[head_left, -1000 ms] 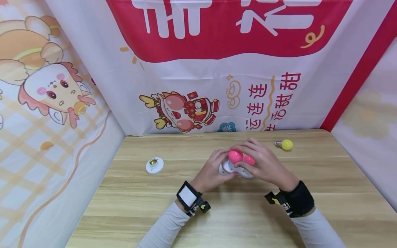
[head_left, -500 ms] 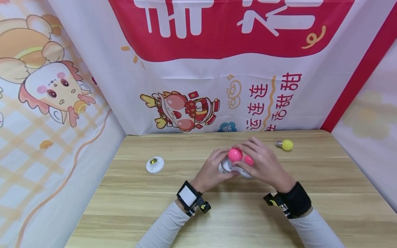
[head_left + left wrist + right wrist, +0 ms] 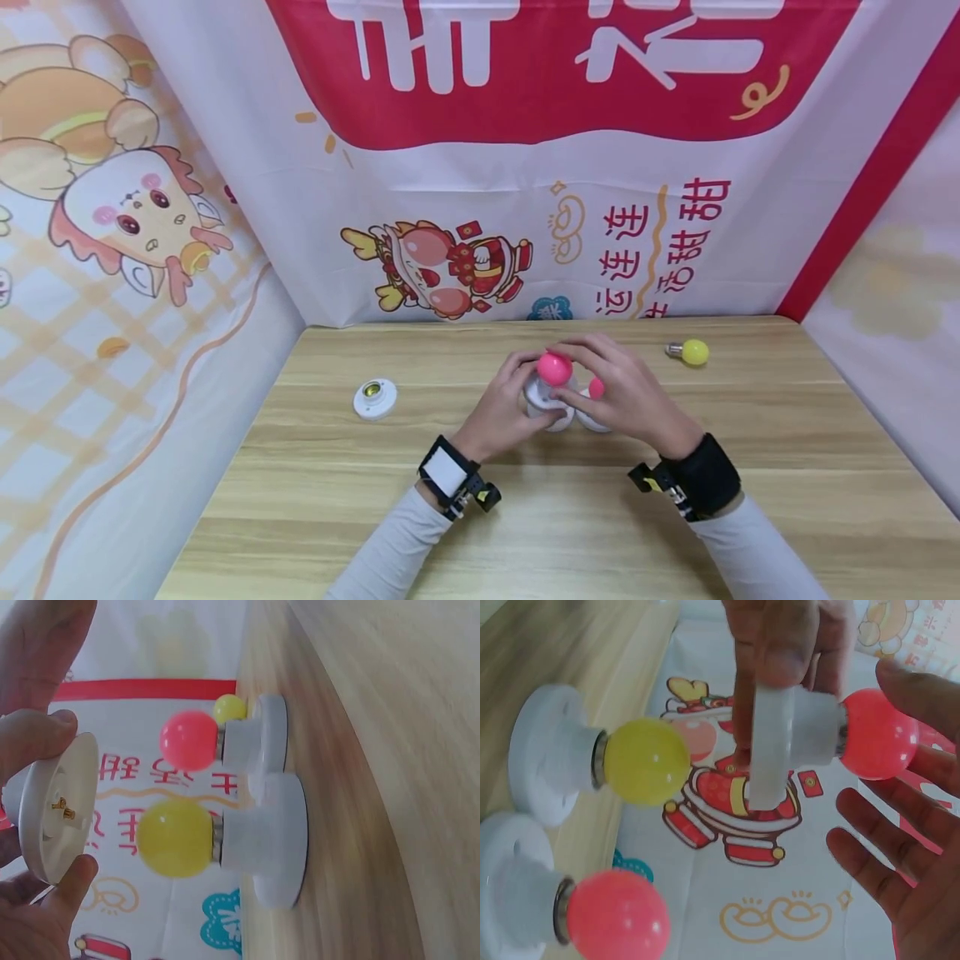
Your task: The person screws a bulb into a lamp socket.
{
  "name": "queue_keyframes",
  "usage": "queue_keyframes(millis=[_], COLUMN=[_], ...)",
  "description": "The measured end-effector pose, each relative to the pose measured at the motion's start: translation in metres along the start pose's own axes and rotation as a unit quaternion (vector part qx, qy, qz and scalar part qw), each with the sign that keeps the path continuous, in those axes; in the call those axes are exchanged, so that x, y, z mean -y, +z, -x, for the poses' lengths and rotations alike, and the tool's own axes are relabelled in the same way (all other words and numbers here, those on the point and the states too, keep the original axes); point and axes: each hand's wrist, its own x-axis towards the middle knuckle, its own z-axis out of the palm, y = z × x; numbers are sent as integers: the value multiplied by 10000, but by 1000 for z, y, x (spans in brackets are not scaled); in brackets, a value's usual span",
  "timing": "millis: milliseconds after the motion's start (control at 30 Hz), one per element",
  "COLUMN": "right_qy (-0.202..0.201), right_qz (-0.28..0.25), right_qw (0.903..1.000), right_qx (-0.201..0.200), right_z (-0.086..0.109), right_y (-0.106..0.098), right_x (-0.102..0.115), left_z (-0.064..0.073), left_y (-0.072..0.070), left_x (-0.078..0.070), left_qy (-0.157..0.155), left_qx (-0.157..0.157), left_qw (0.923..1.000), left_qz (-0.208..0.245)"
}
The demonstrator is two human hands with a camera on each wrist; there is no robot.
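My left hand [image 3: 498, 417] grips a white lamp socket [image 3: 771, 750] by its round base, raised off the table and tilted sideways in the wrist views. A pink light bulb [image 3: 555, 369] sits in that socket. Thumb and forefinger of my right hand [image 3: 633, 400] are at the pink bulb, one on either side, while the other fingers spread apart. Below stand two more sockets on the table, side by side: one bears a yellow bulb [image 3: 176, 838], the other a second pink bulb [image 3: 189, 741]. In the head view the hands and held socket hide the yellow one.
A bare white socket [image 3: 374, 399] lies on the wooden table [image 3: 315, 500] at the left. A loose yellow bulb [image 3: 694, 352] lies on its side at the back right. Printed cloth [image 3: 450, 192] hangs behind the table and along both sides.
Both hands have shifted a little to the left with the held socket and its pink bulb. The standing pink bulb's socket and the other things stay where they were.
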Motion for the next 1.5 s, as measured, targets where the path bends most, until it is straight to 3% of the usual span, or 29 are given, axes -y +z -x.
queue_keyframes(millis=[167,467,1000,1167,1500], right_qy=[-6,176,399,426,470], right_qz=[-9,243,350,313,318], right_qw=[10000,9985,9947,9940,9928], right_qx=[53,452,878,963,1055], right_z=[-9,-24,-27,-23,-15], right_y=[12,41,79,86,97], right_x=[2,3,-3,-7,-12], left_z=[4,10,20,21,23], left_y=[-9,-28,-28,-25,-21], left_x=[9,32,62,65,67], left_qy=[-429,-1165,-1654,-1851,-1924], left_qx=[-32,370,857,1080,1235], left_qw=[9987,9893,9790,9736,9693], left_qz=[-260,-798,-831,-783,-901])
